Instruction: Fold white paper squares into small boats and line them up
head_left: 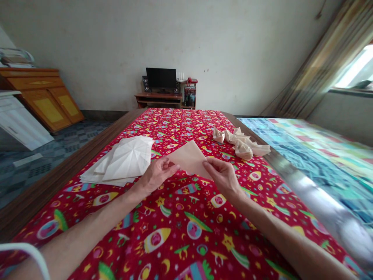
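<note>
A folded sheet of cream paper is held up in front of me, one corner pointing away. My left hand pinches its left corner between thumb and fingers. At the right edge, my right hand grips the same paper, thumb on top. Left of my left hand lies a stack of creased cream paper sheets, the upper one with fold lines radiating from its middle. Beyond my right hand sit several folded paper shapes, bunched together near the table's right side.
A red patterned cloth covers the long table, whose brown wooden edge shows along the left. A monitor stands on a small desk at the far wall. To the right is a bed; a wooden cabinet is at left.
</note>
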The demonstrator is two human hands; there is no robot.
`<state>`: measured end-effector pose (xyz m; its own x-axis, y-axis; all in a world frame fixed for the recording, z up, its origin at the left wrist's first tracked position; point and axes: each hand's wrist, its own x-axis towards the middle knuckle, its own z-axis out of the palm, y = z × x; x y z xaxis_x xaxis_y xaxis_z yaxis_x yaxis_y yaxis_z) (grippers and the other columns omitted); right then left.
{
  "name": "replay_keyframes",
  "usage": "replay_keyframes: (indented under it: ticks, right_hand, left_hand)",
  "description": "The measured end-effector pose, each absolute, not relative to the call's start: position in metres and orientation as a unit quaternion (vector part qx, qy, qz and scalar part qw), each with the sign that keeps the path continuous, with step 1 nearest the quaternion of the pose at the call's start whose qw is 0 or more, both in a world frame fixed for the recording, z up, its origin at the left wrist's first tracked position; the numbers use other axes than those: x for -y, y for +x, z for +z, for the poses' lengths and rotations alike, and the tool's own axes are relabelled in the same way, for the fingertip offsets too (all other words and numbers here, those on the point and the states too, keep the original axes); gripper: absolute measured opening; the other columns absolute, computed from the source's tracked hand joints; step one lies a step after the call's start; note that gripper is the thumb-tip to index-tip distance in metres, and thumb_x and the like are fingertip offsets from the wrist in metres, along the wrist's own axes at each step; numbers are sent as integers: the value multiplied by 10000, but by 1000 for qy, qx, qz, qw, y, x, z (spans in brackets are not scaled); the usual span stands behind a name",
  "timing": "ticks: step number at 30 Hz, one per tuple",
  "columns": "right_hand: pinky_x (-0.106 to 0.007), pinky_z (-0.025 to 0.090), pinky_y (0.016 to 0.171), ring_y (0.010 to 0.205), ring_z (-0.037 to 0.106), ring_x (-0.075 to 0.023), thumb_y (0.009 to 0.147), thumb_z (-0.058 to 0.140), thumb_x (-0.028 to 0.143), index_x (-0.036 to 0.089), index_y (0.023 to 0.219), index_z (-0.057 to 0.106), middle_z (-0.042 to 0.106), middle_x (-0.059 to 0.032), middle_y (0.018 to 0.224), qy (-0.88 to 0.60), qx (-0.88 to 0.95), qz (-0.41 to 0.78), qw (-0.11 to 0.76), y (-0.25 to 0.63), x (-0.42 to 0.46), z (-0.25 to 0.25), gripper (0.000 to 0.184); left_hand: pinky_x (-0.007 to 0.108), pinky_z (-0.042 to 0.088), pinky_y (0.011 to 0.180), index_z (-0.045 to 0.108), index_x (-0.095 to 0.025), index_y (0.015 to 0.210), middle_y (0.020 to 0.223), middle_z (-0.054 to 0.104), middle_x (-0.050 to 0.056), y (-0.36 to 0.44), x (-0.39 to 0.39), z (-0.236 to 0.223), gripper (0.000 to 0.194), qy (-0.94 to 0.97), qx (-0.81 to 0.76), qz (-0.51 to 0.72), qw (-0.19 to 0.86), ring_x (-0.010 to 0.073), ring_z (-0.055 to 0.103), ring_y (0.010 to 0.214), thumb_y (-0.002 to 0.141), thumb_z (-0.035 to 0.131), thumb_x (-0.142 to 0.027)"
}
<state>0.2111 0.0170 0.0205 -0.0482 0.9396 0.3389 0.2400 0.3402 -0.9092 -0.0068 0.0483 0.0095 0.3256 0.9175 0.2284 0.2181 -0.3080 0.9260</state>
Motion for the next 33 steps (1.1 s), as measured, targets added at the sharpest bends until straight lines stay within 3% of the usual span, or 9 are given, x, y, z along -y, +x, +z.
replay_keyframes:
  ticks: [3,7,13,16,20,25,29,33]
  right_hand:
    - [-228,437,549,592,569,-136,762,601,457,159,814,627,619,2,660,-446,554,444,546,208,-19,20,304]
    - [-236,444,505,523,556,-128,733,608,453,175,964,553,609,27,622,-449,509,501,538,206,-18,17,365]
    - [-186,327,426,435,437,-89,719,565,293,183,1327,348,498,112,508,-529,593,380,473,217,-31,-3,655]
    - [-180,325,440,455,438,-81,718,528,242,198,1263,435,499,104,520,-539,641,343,425,223,-36,-8,554]
    - [-175,280,385,383,388,-67,688,534,238,192,1018,535,464,110,472,-561,614,377,408,227,-36,-5,332]
    - [-170,265,336,330,410,-76,665,543,238,199,836,519,481,102,424,-568,566,429,415,226,-36,-1,176]
    - [-173,304,349,347,445,-85,643,561,233,202,792,514,511,89,431,-565,539,454,430,225,-35,1,160]
    - [-178,312,362,362,447,-84,627,573,248,202,764,500,512,83,455,-562,504,476,451,224,-33,5,162]
  left_hand:
    - [303,511,789,542,-132,1115,915,688,52,3,-42,17,455,663,-365,433,489,191,651,844,763,636,-405]
    - [289,516,731,422,-147,1297,880,684,38,14,-43,19,661,651,-373,440,494,187,651,796,719,676,-340]
    - [261,514,626,145,-113,1452,752,654,-2,17,-55,0,872,671,-442,395,447,150,631,652,733,621,-246]
    - [295,532,665,167,-119,1454,841,651,37,13,-58,-4,794,730,-473,358,339,147,622,665,772,565,-200]
    - [398,467,946,430,-165,1347,1186,550,120,1,-54,2,543,836,-399,360,112,224,550,1077,807,489,-148]
    - [441,324,1101,422,-224,1353,1419,401,85,-7,-44,2,583,929,-255,256,76,248,318,1335,792,556,-139]
    - [441,324,1101,416,-187,1359,1397,439,114,-2,-40,-3,562,932,-273,231,62,248,351,1321,824,581,-235]
    - [475,326,1091,287,-155,1430,1445,369,154,0,-41,-2,901,941,-263,199,75,308,301,1350,705,709,-483]
